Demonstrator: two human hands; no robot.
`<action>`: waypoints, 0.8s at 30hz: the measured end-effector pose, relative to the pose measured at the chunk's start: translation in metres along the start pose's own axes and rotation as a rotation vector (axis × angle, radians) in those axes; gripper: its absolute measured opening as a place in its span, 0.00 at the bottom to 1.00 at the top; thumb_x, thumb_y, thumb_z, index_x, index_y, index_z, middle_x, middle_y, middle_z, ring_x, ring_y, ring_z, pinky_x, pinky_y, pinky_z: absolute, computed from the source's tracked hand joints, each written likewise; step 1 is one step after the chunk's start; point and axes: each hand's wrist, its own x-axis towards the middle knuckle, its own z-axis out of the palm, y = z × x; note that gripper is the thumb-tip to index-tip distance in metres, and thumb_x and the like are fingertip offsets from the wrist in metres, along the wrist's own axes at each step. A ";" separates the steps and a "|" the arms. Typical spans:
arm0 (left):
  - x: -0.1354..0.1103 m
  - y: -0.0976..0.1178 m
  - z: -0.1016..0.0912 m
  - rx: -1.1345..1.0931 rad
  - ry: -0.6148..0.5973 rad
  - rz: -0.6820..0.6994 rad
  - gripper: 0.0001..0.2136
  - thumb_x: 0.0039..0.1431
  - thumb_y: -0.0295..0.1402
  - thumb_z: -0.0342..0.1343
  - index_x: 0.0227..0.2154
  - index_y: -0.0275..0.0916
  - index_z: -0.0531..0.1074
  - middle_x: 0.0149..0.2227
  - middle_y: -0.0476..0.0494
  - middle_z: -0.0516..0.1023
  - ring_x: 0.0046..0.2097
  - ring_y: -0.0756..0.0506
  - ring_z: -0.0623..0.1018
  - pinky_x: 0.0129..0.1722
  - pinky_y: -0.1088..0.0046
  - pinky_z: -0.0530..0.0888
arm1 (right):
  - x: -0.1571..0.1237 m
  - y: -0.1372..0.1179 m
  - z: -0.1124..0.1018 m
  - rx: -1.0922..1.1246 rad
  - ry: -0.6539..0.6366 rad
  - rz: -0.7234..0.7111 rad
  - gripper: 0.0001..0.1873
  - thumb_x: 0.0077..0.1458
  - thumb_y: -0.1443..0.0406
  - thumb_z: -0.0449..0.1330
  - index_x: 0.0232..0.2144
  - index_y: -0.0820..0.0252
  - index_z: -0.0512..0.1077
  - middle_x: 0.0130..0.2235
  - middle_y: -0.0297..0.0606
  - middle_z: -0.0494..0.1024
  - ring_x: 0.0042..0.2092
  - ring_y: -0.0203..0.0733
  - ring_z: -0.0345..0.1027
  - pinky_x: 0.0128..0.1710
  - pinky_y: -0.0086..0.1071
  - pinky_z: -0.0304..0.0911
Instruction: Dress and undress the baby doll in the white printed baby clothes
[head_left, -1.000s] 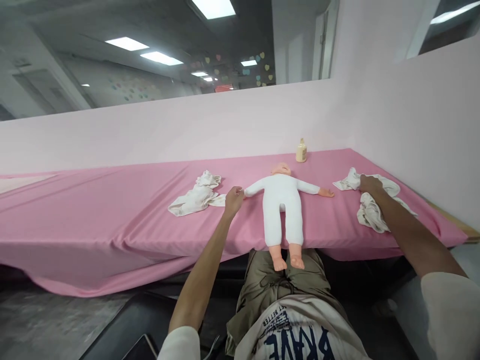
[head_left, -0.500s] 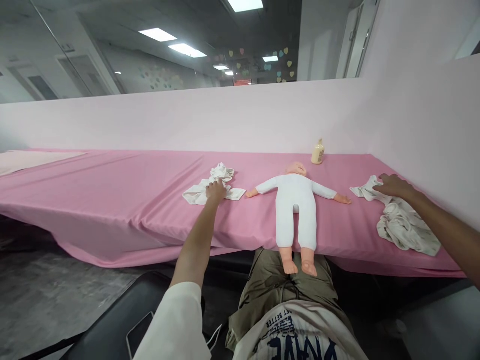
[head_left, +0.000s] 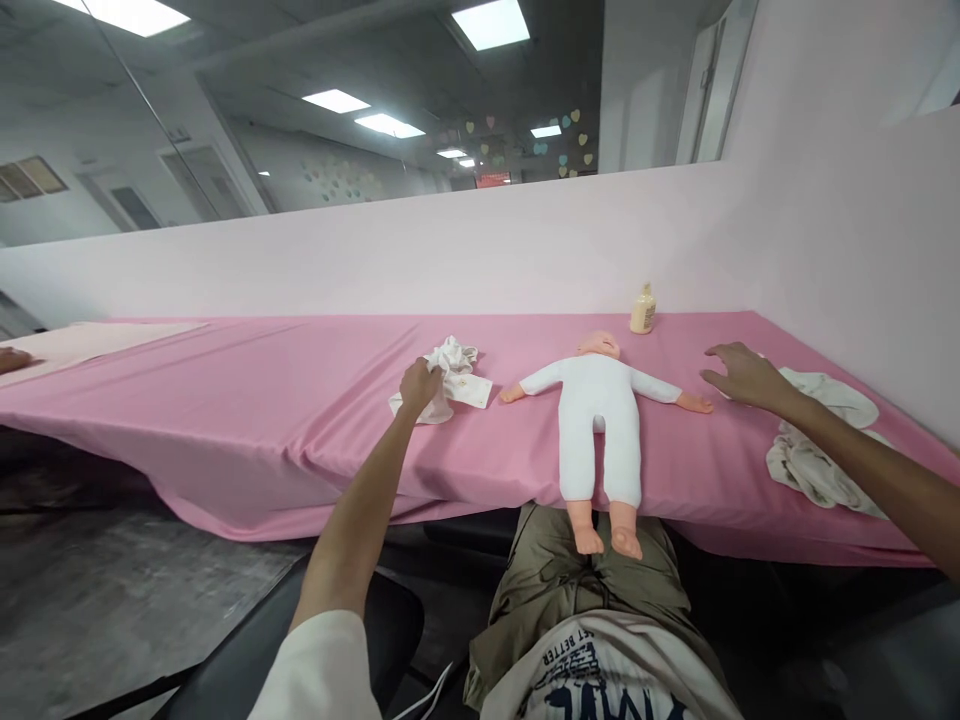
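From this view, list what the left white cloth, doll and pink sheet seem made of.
Left white cloth: perhaps cotton, matte, from its limp crumples. Doll: body probably matte fabric, from its dull surface; feet likely smooth vinyl or rubber, given molded toes. Pink sheet: probably fabric with slight sheen, judging by its folds.

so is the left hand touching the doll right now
No, the left hand grips the white cloth, which lies beside the doll.

The pink sheet [head_left: 225, 400] looks a smooth, faintly glossy fabric, the white cloth [head_left: 456, 360] matt, the doll's feet [head_left: 587, 538] smooth plastic.
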 end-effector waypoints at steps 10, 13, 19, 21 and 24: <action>-0.026 0.061 -0.039 -0.451 0.169 0.144 0.04 0.57 0.35 0.50 0.33 0.40 0.63 0.37 0.43 0.73 0.38 0.43 0.72 0.36 0.68 0.67 | -0.041 -0.078 -0.004 0.241 0.070 -0.331 0.20 0.60 0.58 0.52 0.52 0.57 0.67 0.57 0.44 0.69 0.54 0.51 0.67 0.55 0.43 0.61; -0.042 0.083 -0.042 -0.585 0.113 0.107 0.06 0.56 0.35 0.52 0.30 0.40 0.62 0.34 0.47 0.71 0.35 0.47 0.70 0.33 0.71 0.66 | -0.052 -0.104 -0.007 0.407 0.035 -0.377 0.18 0.59 0.56 0.53 0.49 0.56 0.69 0.55 0.43 0.71 0.53 0.51 0.68 0.54 0.44 0.63; -0.094 0.144 -0.035 -0.734 0.026 0.273 0.08 0.61 0.39 0.51 0.34 0.39 0.65 0.35 0.47 0.71 0.37 0.47 0.71 0.37 0.73 0.68 | -0.047 -0.183 -0.003 1.084 -0.328 -0.339 0.24 0.51 0.52 0.65 0.47 0.54 0.68 0.48 0.40 0.76 0.49 0.46 0.72 0.47 0.39 0.68; -0.111 0.162 -0.031 -0.800 -0.077 0.359 0.09 0.63 0.40 0.50 0.33 0.39 0.65 0.33 0.47 0.70 0.35 0.48 0.70 0.36 0.73 0.68 | -0.039 -0.206 0.001 1.238 -0.339 -0.316 0.24 0.45 0.55 0.69 0.44 0.53 0.69 0.43 0.35 0.78 0.45 0.44 0.72 0.44 0.36 0.68; -0.124 0.176 -0.029 -0.922 -0.219 0.392 0.10 0.64 0.38 0.48 0.30 0.39 0.64 0.30 0.48 0.68 0.33 0.49 0.69 0.34 0.74 0.68 | -0.028 -0.221 0.005 1.306 -0.277 -0.298 0.13 0.49 0.59 0.65 0.36 0.53 0.68 0.34 0.30 0.77 0.37 0.39 0.71 0.37 0.33 0.68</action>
